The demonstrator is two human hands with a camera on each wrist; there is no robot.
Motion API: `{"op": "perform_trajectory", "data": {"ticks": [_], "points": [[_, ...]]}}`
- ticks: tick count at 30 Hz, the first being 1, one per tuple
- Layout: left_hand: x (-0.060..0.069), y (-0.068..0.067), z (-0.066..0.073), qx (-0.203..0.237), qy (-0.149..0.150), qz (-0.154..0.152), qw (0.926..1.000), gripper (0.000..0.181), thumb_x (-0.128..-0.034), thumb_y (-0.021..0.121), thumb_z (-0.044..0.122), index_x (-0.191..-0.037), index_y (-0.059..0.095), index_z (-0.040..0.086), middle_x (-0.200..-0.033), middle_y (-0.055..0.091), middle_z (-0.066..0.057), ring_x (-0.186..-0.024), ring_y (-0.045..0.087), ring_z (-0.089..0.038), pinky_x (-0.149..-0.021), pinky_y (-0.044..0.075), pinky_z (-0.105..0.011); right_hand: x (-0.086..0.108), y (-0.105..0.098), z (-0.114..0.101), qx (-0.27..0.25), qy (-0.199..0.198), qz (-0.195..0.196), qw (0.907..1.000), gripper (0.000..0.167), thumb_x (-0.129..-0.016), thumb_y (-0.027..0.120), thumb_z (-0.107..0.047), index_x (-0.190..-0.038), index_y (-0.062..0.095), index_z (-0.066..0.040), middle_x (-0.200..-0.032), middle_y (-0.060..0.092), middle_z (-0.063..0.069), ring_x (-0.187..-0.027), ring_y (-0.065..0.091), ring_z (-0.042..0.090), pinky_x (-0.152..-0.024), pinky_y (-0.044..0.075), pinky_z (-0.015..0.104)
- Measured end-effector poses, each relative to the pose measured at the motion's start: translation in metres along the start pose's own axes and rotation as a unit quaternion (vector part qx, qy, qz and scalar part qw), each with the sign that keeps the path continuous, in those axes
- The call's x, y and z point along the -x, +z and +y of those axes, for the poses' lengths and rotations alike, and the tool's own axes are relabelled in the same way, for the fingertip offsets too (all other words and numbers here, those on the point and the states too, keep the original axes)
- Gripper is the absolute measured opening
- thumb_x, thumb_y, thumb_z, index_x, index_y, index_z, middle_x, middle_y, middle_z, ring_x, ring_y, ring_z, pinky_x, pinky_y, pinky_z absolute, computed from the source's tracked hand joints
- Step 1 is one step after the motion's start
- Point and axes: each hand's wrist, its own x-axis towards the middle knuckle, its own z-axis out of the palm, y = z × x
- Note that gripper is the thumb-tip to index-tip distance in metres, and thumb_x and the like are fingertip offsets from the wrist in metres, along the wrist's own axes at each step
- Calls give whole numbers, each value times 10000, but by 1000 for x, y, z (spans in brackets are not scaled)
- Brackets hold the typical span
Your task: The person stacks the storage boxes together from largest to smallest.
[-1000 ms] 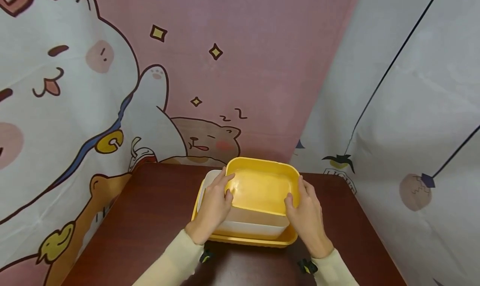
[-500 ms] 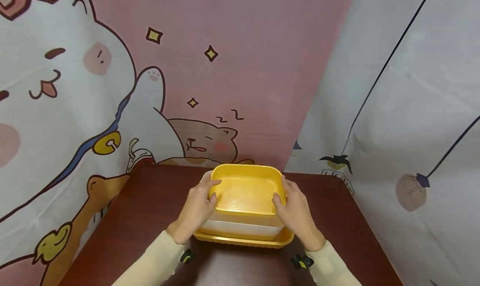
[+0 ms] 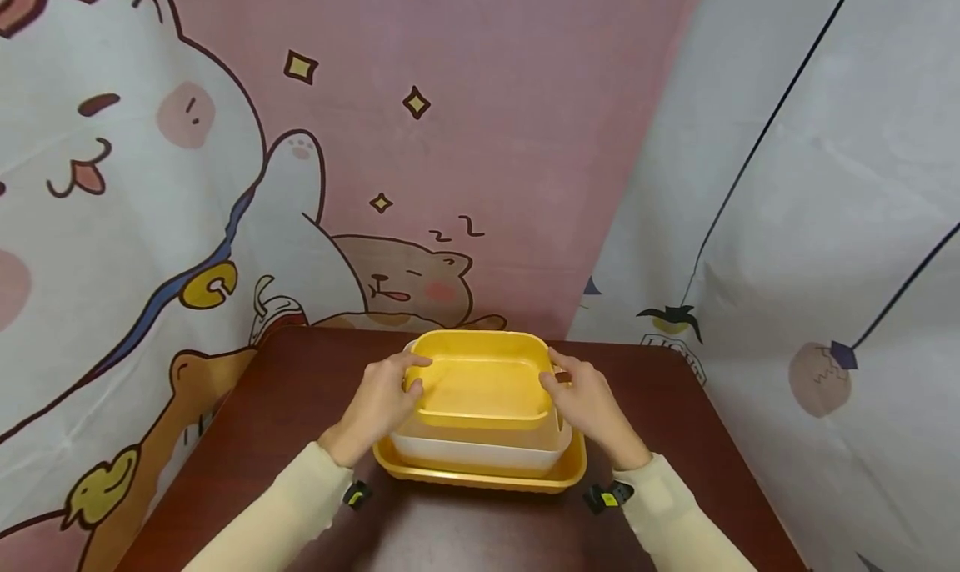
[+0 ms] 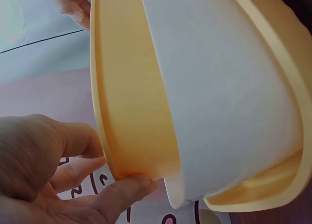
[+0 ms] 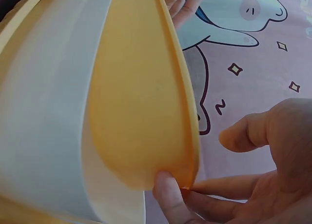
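A small yellow plastic basin (image 3: 480,386) sits partly inside a white basin (image 3: 480,454), which stands in a larger yellow basin (image 3: 570,472) on the table. With thumb and fingers, my left hand (image 3: 377,401) pinches the small basin's left end; in the left wrist view its fingers (image 4: 129,187) press the outer wall near the rim. My right hand (image 3: 592,397) is at the other end. One fingertip (image 5: 166,182) touches the outer wall there, while the right thumb (image 5: 236,136) stands apart from the rim. The inside of the white basin is mostly hidden.
The dark red-brown table (image 3: 315,397) runs up to a cartoon-printed cloth (image 3: 480,138) behind it. More printed cloth (image 3: 810,222) hangs along the right side. Dark wrist devices (image 3: 609,497) sit at both cuffs.
Both hands and the small yellow basin have shifted left, and the basin's tilt has levelled over the white basin. The right hand's thumb and forefinger now show a gap at the rim.
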Motion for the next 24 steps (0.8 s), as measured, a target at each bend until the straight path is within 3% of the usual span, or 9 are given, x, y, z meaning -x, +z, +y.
{"op": "perform_trajectory", "data": {"ticks": [4,7,9,11,14,20,24], "points": [[-5,-2,-5,-28,-12,-95,10000,352,-1052,787,-3,-1403,810,7,-1380,819,-237,-497,335,-86,-497,347,-173,-5,-2,-4,-170,203,-273,9993,623,-1191,626,-283,-1742,515,-16,-1651,677,265,-1340,798,432,-1052,703,546],[-7,-3,-8,-21,-29,-235,9997,337,-1070,759,23,-1402,809,3,-1031,825,-181,-485,324,-92,-489,326,-177,-8,-2,-6,-323,383,-439,9978,625,-1198,617,-294,-1741,510,-5,-1647,673,279,-1345,793,439,-1028,714,521],[-9,-2,-10,-19,-71,-379,9993,340,-1082,741,47,-1413,804,-2,-774,692,-94,-473,317,-93,-478,318,-174,-11,-1,-6,-404,458,-558,9966,631,-1203,607,-293,-1743,496,15,-1664,651,293,-1343,791,445,-990,726,493],[-11,-2,-11,-38,-153,-523,9985,347,-1099,725,81,-1428,798,3,-632,518,-19,-462,313,-94,-470,316,-174,-15,0,-6,-452,516,-643,9956,638,-1204,607,-299,-1743,492,22,-1679,638,291,-1346,787,439,-960,733,466],[-15,-1,-12,-112,-278,-722,9969,360,-1114,713,124,-1446,791,11,-597,415,42,-456,324,-96,-459,331,-178,-21,0,-5,-489,639,-812,9934,652,-1202,603,-322,-1737,494,35,-1679,638,291,-1335,787,436,-938,736,447],[-25,-2,-11,-244,-487,-1050,9930,373,-1137,705,172,-1469,772,14,-631,428,33,-480,318,-109,-465,345,-198,-31,-1,-2,-680,985,-1231,9851,660,-1207,615,-324,-1729,486,59,-1673,633,304,-1358,773,453,-950,735,469],[-32,-1,-11,-323,-584,-1254,9899,393,-1152,688,200,-1494,753,16,-581,426,47,-447,339,-108,-442,345,-205,-37,-3,1,-745,1164,-1493,9791,599,-1207,620,-317,-1668,561,61,-1615,674,292,-1385,739,454,-954,733,488]]}}
